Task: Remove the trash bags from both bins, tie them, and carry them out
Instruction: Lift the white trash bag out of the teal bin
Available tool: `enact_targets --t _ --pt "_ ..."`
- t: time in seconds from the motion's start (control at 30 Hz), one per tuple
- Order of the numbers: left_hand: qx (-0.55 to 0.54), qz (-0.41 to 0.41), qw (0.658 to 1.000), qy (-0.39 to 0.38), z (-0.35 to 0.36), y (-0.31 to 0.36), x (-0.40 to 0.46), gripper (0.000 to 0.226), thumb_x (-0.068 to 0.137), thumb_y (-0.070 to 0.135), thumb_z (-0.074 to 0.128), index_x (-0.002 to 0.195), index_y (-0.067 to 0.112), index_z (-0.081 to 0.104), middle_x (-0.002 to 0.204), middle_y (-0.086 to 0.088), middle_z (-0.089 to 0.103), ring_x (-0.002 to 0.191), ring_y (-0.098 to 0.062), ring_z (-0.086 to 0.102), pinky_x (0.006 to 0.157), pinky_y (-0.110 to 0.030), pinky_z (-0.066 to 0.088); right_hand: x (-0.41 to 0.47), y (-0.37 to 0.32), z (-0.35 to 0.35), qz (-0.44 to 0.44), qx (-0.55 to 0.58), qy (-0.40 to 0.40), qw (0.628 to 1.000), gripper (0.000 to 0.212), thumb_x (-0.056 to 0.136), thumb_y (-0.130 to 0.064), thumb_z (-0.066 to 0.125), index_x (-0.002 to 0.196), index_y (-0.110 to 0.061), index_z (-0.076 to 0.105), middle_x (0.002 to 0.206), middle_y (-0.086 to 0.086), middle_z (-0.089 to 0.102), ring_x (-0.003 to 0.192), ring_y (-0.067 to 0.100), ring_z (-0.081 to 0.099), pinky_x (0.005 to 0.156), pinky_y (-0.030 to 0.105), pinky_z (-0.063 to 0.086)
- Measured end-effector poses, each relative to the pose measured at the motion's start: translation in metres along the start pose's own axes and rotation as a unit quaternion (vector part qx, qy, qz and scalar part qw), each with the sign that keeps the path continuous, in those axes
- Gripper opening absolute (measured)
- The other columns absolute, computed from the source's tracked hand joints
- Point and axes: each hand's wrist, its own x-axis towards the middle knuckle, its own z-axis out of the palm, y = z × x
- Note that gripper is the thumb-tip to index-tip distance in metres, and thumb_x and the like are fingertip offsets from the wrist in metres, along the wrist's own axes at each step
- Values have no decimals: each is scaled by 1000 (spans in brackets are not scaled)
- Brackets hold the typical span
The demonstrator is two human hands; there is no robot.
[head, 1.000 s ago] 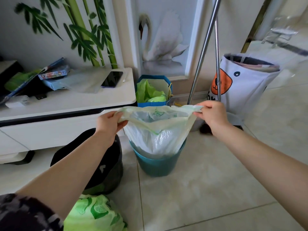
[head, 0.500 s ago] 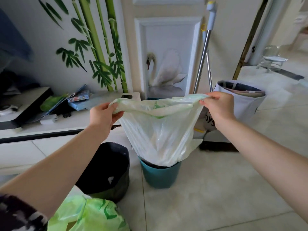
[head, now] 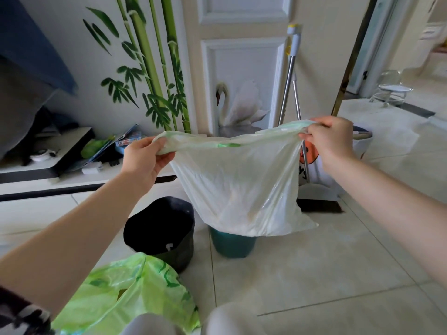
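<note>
A pale translucent trash bag (head: 238, 189) with a green rim hangs stretched between my hands, its bottom just above the teal bin (head: 232, 245). My left hand (head: 142, 160) pinches the bag's left rim. My right hand (head: 331, 139) grips the right rim, slightly higher. The bag's mouth is pulled wide and flat. To the left of the teal bin stands a black bin (head: 160, 232) with a dark inside. A bright green trash bag (head: 125, 293) lies on the floor in front of the black bin, near my knees.
A low white TV cabinet (head: 36, 189) with clutter runs along the left wall. Broom and dustpan handles (head: 289, 93) lean behind the bag. A white fabric basket with an orange print (head: 362, 143) stands at the right. Tiled floor extends right toward a doorway.
Both hands have lifted the pale bag upward. It has come almost wholly out of the teal bin. The camera has tilted up, and the blue box behind is now hidden.
</note>
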Motion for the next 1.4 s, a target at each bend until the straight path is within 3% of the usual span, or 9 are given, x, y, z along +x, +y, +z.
enact_targets --t 0.1,0.37,0.6,0.8,0.93,1.03,1.13,1.27,1.4 --pt "-1 -6 1000 0 -9 -2 -13 10 92 6 59 84 6 66 93 -9 63 86 -21 63 67 -25 57 -10 6 -9 11 14 15 1000 21 82 6 53 92 -7 67 85 0 65 71 15 70 79 31 59" --pt "-12 7 1000 -10 -9 17 -41 12 92 7 59 82 8 65 87 -8 65 78 -18 65 70 -25 58 -25 -16 -20 19 54 29 998 28 81 8 47 73 -14 62 91 19 65 65 16 67 67 23 56" --pt "-6 3 999 -32 -9 30 -58 10 92 6 59 83 7 64 86 -8 65 76 -18 64 68 -25 57 -36 -24 -27 10 35 23 999 25 81 6 49 76 -14 64 77 6 64 58 12 66 70 27 58" --pt "39 -65 997 -26 -23 -12 -68 11 90 2 59 80 5 62 83 -11 63 65 -19 62 54 -22 57 -61 14 -31 29 -72 -16 997 27 77 1 46 73 -15 67 82 13 65 59 19 58 56 25 51" --pt "67 -137 988 -7 -43 -63 -69 6 88 -1 61 82 1 61 78 -14 62 46 -15 64 50 -23 56 -81 66 -31 96 -104 -60 988 33 77 6 46 65 -18 66 73 10 65 69 25 62 69 34 57" --pt "87 -173 981 6 -63 -100 -64 6 87 -2 62 82 0 62 79 -15 63 53 -18 66 52 -24 58 -89 111 -29 150 -129 -85 977 32 78 6 49 66 -19 65 82 16 66 75 27 64 67 33 57" --pt "107 -188 976 20 -83 -131 -53 2 88 -1 62 88 -1 63 91 -19 64 69 -24 66 56 -25 58 -94 145 -25 178 -153 -75 969 31 77 6 52 65 -19 66 78 14 67 64 26 64 65 32 58" --pt "125 -191 973 28 -103 -157 -36 2 88 0 62 87 -2 63 98 -22 62 79 -29 65 58 -28 59 -97 176 -21 224 -159 -69 959 29 83 8 49 71 -15 63 74 8 62 52 21 60 43 14 50" --pt "156 -208 965 19 -114 -179 -30 5 88 -3 61 83 -2 62 92 -20 62 78 -30 65 54 -26 58 -107 214 -21 263 -193 -75 942 32 82 7 54 66 -19 61 72 8 64 50 21 62 58 26 58"
